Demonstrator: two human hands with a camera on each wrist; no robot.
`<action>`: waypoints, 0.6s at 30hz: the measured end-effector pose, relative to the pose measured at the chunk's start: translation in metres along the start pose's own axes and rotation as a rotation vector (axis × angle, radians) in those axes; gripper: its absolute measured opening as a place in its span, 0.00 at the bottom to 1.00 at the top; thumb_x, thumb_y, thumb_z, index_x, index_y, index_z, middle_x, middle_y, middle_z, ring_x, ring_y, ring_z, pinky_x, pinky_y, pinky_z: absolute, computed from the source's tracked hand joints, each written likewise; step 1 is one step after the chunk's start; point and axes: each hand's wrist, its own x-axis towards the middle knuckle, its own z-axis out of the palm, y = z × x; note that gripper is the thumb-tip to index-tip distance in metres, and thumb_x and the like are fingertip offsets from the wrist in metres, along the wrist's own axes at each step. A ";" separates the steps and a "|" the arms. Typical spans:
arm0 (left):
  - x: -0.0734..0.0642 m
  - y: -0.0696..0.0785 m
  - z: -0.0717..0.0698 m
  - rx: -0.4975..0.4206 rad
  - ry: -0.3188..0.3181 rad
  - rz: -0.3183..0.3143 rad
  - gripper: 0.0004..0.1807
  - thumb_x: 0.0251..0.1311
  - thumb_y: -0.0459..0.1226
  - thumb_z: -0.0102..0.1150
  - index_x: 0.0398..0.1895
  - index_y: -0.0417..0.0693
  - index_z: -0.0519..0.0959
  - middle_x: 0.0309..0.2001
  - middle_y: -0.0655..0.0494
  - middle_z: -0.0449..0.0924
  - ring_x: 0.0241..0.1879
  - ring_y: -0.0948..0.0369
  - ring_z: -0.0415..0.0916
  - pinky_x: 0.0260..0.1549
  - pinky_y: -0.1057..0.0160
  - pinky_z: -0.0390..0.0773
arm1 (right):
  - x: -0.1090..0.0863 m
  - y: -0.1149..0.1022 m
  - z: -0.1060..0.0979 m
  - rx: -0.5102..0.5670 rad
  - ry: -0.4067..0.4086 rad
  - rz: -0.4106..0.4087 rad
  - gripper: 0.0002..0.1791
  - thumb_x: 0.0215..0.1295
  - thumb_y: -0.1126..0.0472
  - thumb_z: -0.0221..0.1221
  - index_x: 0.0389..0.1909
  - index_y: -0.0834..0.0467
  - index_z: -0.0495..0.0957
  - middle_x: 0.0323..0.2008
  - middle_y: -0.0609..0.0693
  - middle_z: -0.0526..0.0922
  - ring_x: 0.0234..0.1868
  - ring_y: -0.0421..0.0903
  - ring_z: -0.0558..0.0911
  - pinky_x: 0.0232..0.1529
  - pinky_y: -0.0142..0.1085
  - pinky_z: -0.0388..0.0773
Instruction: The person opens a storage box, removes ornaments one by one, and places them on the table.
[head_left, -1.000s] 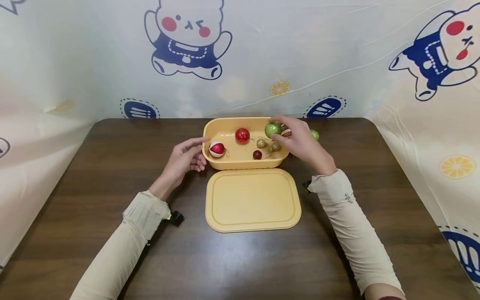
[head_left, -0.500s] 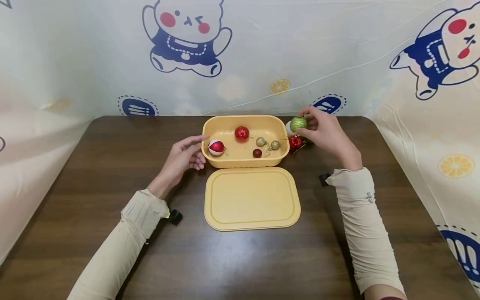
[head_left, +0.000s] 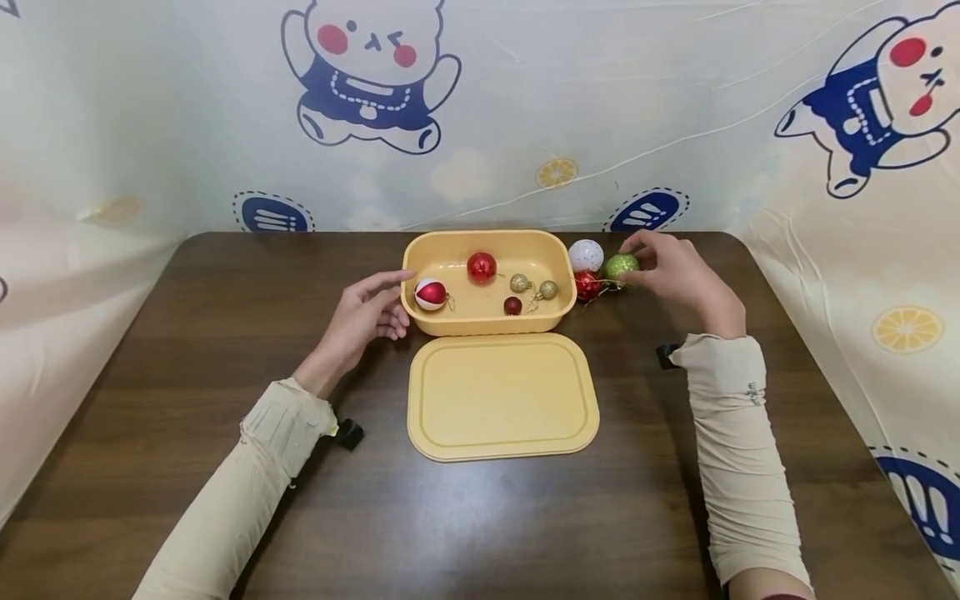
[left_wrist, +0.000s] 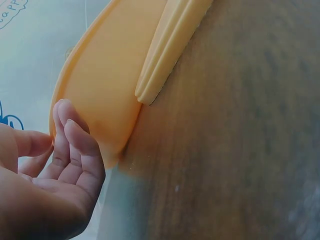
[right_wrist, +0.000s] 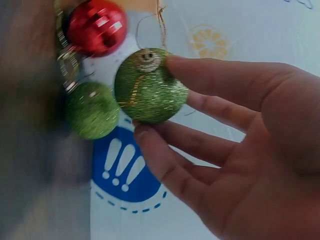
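Right hand (head_left: 684, 271) pinches a green glitter bauble (right_wrist: 152, 95), just right of the yellow box (head_left: 491, 326).
Its grip is only bauble-wide, thumb and fingertips against the ball, whose metal cap (right_wrist: 148, 60) points boxward. The box's long axis runs left to right; the left hand's (head_left: 360, 318) relaxed fingers touch its left end.

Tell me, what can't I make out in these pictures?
Second green ball: hard to find in the head view, apparently behind the held green ball.
Inside of the yellow box: unseen in the left wrist view, hidden by its outer wall.
Yellow lid: cut off by the left wrist view's top edge.
Sleeve print: too small to read, head view.
Tabletop: blurred, right wrist view.
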 end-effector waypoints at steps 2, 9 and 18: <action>0.001 0.001 0.000 0.003 -0.003 0.003 0.20 0.76 0.39 0.48 0.67 0.46 0.73 0.24 0.49 0.79 0.20 0.58 0.76 0.23 0.64 0.81 | 0.001 0.004 0.002 -0.021 -0.040 0.025 0.21 0.66 0.61 0.65 0.55 0.63 0.73 0.53 0.67 0.80 0.54 0.62 0.79 0.53 0.57 0.75; 0.000 0.002 0.001 0.017 -0.011 0.003 0.20 0.76 0.38 0.47 0.67 0.45 0.73 0.24 0.50 0.79 0.20 0.58 0.76 0.23 0.65 0.81 | 0.006 0.011 0.009 -0.070 -0.128 0.064 0.20 0.65 0.62 0.65 0.55 0.62 0.73 0.53 0.69 0.79 0.52 0.63 0.79 0.50 0.58 0.76; -0.002 0.002 -0.001 0.009 -0.012 0.006 0.20 0.76 0.38 0.47 0.68 0.45 0.72 0.24 0.50 0.78 0.20 0.58 0.76 0.23 0.65 0.81 | 0.012 0.010 0.018 -0.077 -0.167 0.079 0.20 0.64 0.65 0.65 0.55 0.63 0.73 0.49 0.68 0.79 0.47 0.61 0.77 0.48 0.55 0.77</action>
